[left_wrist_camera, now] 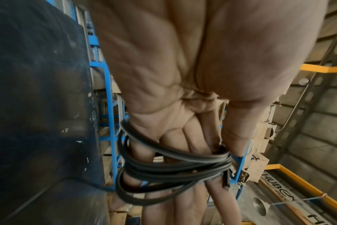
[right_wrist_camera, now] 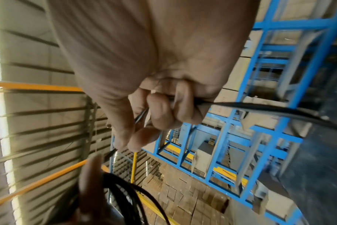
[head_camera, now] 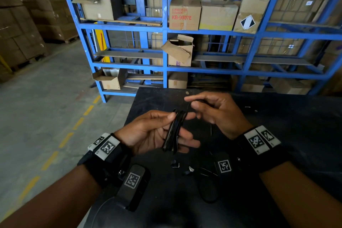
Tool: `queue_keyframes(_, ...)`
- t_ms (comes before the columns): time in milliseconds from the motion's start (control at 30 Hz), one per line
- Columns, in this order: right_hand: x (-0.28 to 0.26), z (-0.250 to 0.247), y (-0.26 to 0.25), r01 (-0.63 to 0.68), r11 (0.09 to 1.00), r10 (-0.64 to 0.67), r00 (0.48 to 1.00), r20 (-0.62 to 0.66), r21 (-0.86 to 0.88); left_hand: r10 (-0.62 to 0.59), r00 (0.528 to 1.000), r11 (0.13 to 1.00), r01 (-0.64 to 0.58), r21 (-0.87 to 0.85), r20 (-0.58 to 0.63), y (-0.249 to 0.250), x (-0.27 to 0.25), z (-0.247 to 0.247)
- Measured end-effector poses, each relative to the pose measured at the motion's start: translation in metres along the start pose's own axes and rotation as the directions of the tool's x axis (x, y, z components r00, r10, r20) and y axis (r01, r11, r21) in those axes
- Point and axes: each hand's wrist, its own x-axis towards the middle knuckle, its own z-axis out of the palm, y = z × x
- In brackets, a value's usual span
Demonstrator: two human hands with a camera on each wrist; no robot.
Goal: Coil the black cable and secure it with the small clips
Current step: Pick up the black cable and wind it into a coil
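Observation:
A black cable (head_camera: 174,131) is folded into a flat bundle of several loops and lies across my left hand (head_camera: 157,133), pinched near its top between thumb and fingers. In the left wrist view the cable loops (left_wrist_camera: 173,170) wrap around the fingers. My right hand (head_camera: 212,109) hovers just right of the bundle's top, fingers curled on the cable's loose strand (right_wrist_camera: 260,108), which runs off to the right. Small clips (head_camera: 174,164) lie on the black table (head_camera: 296,135) below my hands.
Another small clip (head_camera: 189,170) and a thin black loop (head_camera: 209,189) lie on the table near me. Blue shelving (head_camera: 164,29) holding cardboard boxes (head_camera: 185,14) stands behind the table. Grey floor with yellow dashes (head_camera: 64,140) lies to the left.

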Motion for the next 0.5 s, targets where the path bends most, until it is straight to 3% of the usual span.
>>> queue_keyframes(167, -0.003, 0.013, 0.024, -0.101, 0.96, 0.106, 0.994, -0.007, 0.26, 0.038, 0.998, 0.996, -0.034, -0.08, 0.042, 0.0, 0.006, 0.007)
queue_keyframes(367, -0.01, 0.023, 0.051, -0.221, 0.817, 0.308, 0.948, -0.079, 0.532, 0.117, 0.991, 0.974, -0.103, -0.204, 0.061, 0.004, 0.01, 0.005)
queue_keyframes(500, -0.024, 0.041, 0.063, -0.279, 0.808, 0.367, 0.927, -0.072, 0.519, 0.16, 0.984, 0.954, -0.135, -0.269, 0.076, 0.009, 0.013, -0.003)
